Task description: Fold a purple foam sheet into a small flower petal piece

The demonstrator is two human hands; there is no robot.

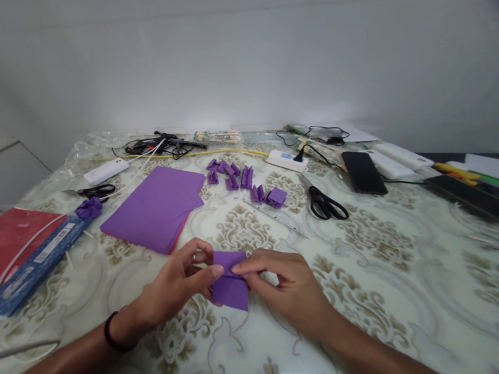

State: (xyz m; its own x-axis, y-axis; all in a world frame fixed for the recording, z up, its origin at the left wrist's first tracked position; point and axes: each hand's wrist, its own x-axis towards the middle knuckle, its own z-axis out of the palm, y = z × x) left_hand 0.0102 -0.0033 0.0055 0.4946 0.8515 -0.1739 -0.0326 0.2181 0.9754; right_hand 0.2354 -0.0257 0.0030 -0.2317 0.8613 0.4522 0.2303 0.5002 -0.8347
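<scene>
A small piece of purple paper with a crease across its middle is held between my two hands, near the front of the table. My left hand grips its left edge, thumb on top and fingers partly behind. On the right side, my right hand pinches the paper at the crease with thumb and index finger. Beyond the hands lie several folded purple paper pieces and a flatter folded purple square. To the left of these is a stack of larger purple sheets, with a red edge showing underneath.
Black-handled scissors and a clear ruler lie beyond my right hand. Further right are a power strip and a dark phone. At left sit a red and blue packet, crumpled purple paper and a white power bank.
</scene>
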